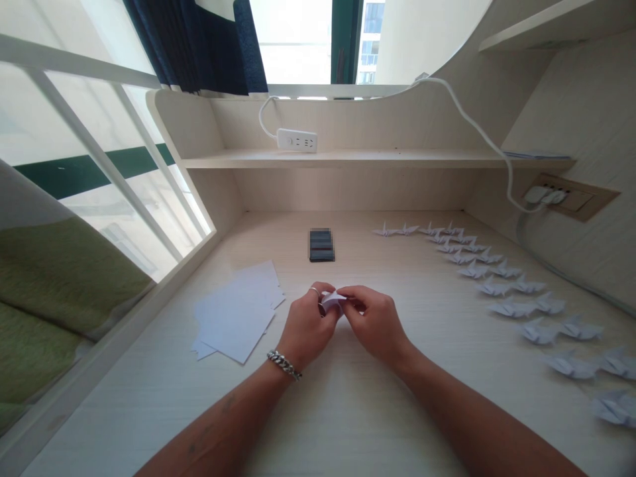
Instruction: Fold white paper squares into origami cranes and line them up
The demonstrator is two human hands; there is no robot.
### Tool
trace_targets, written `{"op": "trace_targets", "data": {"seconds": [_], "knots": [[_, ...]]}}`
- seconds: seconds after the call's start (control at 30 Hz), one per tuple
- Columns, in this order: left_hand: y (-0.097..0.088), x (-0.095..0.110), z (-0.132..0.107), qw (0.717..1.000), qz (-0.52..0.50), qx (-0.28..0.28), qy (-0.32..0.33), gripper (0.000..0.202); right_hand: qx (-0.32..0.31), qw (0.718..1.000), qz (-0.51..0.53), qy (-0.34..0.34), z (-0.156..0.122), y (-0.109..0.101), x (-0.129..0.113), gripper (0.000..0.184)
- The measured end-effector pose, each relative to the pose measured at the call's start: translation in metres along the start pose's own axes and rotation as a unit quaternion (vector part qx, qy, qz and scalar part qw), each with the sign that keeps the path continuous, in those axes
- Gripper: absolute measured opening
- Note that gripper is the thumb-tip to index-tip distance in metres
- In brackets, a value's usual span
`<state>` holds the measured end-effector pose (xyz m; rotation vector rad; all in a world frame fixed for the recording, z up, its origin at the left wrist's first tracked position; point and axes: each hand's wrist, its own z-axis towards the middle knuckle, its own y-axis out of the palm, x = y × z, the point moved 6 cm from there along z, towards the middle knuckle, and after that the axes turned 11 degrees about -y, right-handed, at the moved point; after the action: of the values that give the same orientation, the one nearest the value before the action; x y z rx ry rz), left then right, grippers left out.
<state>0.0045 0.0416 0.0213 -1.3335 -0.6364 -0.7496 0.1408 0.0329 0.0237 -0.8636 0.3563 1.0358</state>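
Note:
Between my two hands, a small piece of folded white paper [334,299] is held up just over the desk. My left hand [309,324] grips its left side with the fingers closed; a ring and a chain bracelet show on that hand and wrist. My right hand [376,321] pinches the paper's right edge between thumb and fingertips. Much of the paper's folded shape is hidden behind the fingers. Left of my hands lies a loose stack of white paper sheets [238,315]. Several white paper cranes [509,308] stand in rows along the desk's right side.
Beyond my hands lies a dark, pixelated rectangular object [321,245] on the pale wooden desk [342,424]. A white power strip [297,140] rests on the shelf [358,159] at the back. A white cable [479,122] runs to the wall socket [571,197]. White rails [94,139] border the left side.

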Motion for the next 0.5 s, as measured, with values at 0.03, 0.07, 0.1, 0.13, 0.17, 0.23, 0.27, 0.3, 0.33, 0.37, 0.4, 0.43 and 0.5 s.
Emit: {"op": "trace_targets", "data": {"seconds": [0.03,0.07,0.1,0.13,0.17,0.23,0.27,0.3,0.33,0.37,0.4,0.43,0.5], "knots": [[0.0,-0.002,0.001,1.0,-0.01,-0.003,-0.011,0.019,0.001,1.0,0.002,-0.01,0.0,0.0,-0.002,0.024],[-0.001,-0.004,0.002,1.0,-0.021,-0.003,-0.02,0.018,0.003,1.0,0.006,-0.018,0.0,0.001,-0.003,0.024],[-0.002,-0.006,0.004,0.999,-0.034,0.0,-0.028,0.017,0.004,1.0,0.014,-0.024,0.0,0.001,-0.005,0.024],[-0.003,-0.007,0.005,0.998,-0.049,0.006,-0.036,0.016,0.004,0.999,0.023,-0.026,0.0,0.002,-0.006,0.024],[-0.004,-0.009,0.005,0.997,-0.065,0.014,-0.043,0.015,0.003,0.999,0.034,-0.022,0.001,0.002,-0.006,0.024],[-0.007,-0.011,0.006,0.993,-0.097,0.03,-0.055,0.016,-0.001,0.998,0.056,-0.003,0.001,0.003,-0.005,0.023],[-0.008,-0.011,0.007,0.991,-0.111,0.036,-0.059,0.017,-0.002,0.998,0.067,0.01,0.001,0.004,-0.004,0.023],[-0.008,-0.012,0.007,0.99,-0.124,0.04,-0.061,0.018,-0.003,0.997,0.078,0.023,0.0,0.004,-0.002,0.021],[-0.008,-0.012,0.007,0.988,-0.135,0.041,-0.062,0.019,-0.001,0.995,0.089,0.034,0.0,0.004,-0.001,0.02],[-0.008,-0.013,0.008,0.987,-0.144,0.041,-0.061,0.02,0.003,0.994,0.097,0.042,0.0,0.004,-0.001,0.019],[-0.007,-0.013,0.008,0.986,-0.151,0.038,-0.06,0.02,0.009,0.994,0.103,0.048,0.0,0.004,0.0,0.018],[-0.007,-0.013,0.008,0.985,-0.157,0.032,-0.059,0.02,0.016,0.993,0.106,0.053,0.0,0.003,0.0,0.018],[-0.004,-0.014,0.008,0.985,-0.163,0.015,-0.059,0.019,0.028,0.992,0.107,0.056,0.0,0.002,0.001,0.017]]}}
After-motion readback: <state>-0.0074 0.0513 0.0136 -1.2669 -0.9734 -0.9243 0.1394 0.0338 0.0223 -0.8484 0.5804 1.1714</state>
